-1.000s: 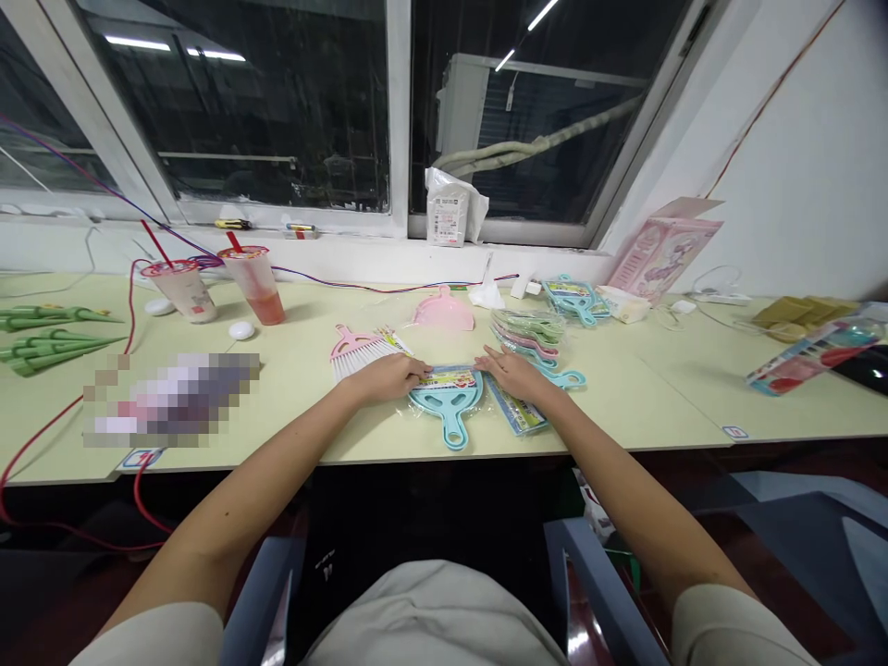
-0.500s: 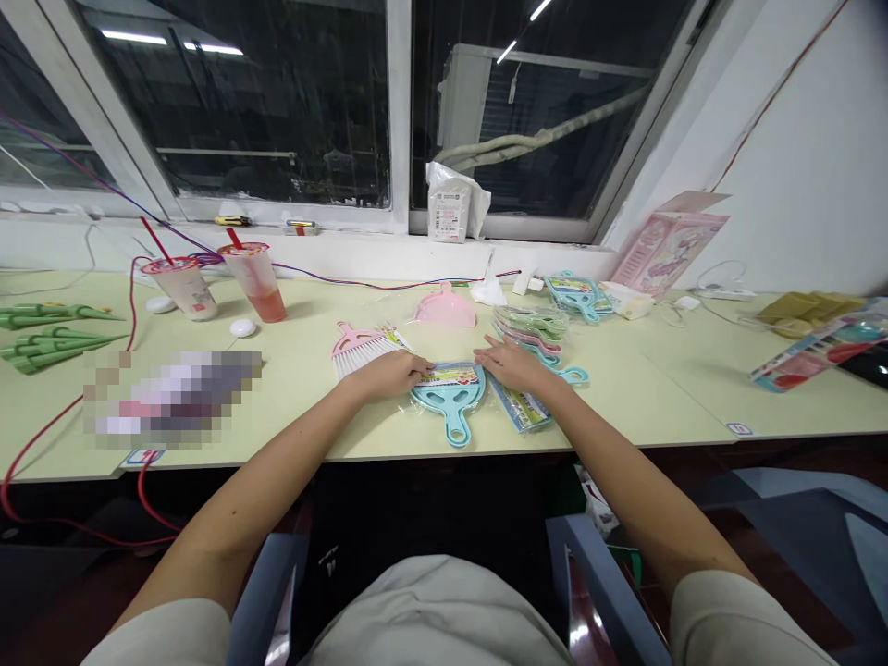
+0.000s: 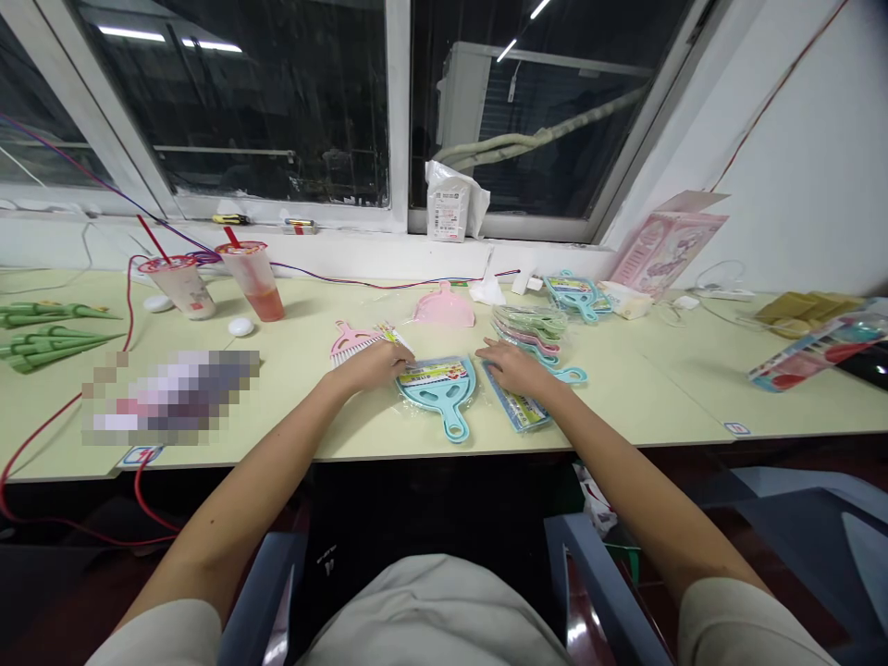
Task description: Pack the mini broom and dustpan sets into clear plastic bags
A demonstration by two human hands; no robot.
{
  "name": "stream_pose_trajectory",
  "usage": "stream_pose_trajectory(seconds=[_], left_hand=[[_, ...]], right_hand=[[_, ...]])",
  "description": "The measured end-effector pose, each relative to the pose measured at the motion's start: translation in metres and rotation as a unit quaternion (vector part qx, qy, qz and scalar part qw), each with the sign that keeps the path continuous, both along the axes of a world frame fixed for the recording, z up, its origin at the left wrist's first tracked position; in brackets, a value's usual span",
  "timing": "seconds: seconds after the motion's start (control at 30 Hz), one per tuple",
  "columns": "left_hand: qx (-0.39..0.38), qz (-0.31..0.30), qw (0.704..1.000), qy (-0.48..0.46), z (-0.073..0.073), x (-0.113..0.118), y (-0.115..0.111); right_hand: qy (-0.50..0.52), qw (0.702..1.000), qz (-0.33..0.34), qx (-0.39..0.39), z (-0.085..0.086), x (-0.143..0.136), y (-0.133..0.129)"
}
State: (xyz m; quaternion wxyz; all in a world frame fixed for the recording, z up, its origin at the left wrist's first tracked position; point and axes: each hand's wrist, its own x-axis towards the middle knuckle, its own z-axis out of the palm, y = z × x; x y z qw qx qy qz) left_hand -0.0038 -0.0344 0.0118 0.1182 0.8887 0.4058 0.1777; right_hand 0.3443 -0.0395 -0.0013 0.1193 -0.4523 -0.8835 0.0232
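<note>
- On the table (image 3: 624, 398), a blue dustpan pack (image 3: 438, 398) in clear wrap is seen close to the near edge; a printed label is shown along its far edge, and its handle is pointed toward 5 o'clock. The directions below are taken from this pack, with 12 o'clock toward the window.
- The left hand (image 3: 375, 366), slightly blurred, is held at 10 o'clock, with its fingers bent toward the pack's far left corner; whether the wrap is pinched there cannot be told.
- The right hand (image 3: 511, 366) is placed palm down at 2 o'clock, its fingers outstretched over the far end of a flat blue pack (image 3: 525, 413); nothing is seen gripped in it.
- The flat blue pack is laid at 3 o'clock, just beside the dustpan pack but apart from it.
- Beyond the right hand, between 1 and 2 o'clock, a stack of wrapped green, pink and blue pieces (image 3: 531, 324) is piled.
- A pink brush (image 3: 352, 342) with white bristles is partly covered by the left hand at 10 o'clock.
- A pink dustpan (image 3: 444, 307) is set at 12 o'clock, well apart from both hands.
- Farther off, two cups with red straws are stood at 10 o'clock, and a pink box (image 3: 667, 248) at 2 o'clock.
</note>
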Motion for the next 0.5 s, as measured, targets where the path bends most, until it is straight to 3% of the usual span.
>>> stream_pose_trajectory(seconds=[0.1, 0.2, 0.27, 0.33, 0.43, 0.5], left_hand=[[0.026, 0.084, 0.995, -0.038, 0.004, -0.007, 0.000], [0.022, 0.194, 0.978, -0.068, 0.004, -0.008, 0.001], [0.013, 0.212, 0.974, -0.074, 0.001, -0.007, 0.002], [0.034, 0.153, 0.985, -0.072, -0.001, -0.005, 0.001], [0.033, 0.009, 0.999, -0.034, -0.002, -0.004, -0.001], [-0.003, -0.033, 0.999, -0.001, -0.001, -0.006, -0.003]], right_hand=[[0.008, 0.999, -0.044, 0.029, 0.004, -0.010, -0.001], [0.024, 0.990, -0.131, 0.049, 0.011, -0.029, -0.015], [0.031, 0.987, -0.148, 0.059, 0.013, -0.046, -0.035], [0.040, 0.992, -0.087, 0.083, 0.012, -0.063, -0.061], [0.041, 0.992, 0.049, 0.112, 0.006, -0.083, -0.099], [0.034, 0.990, 0.080, 0.108, 0.000, -0.089, -0.114]])
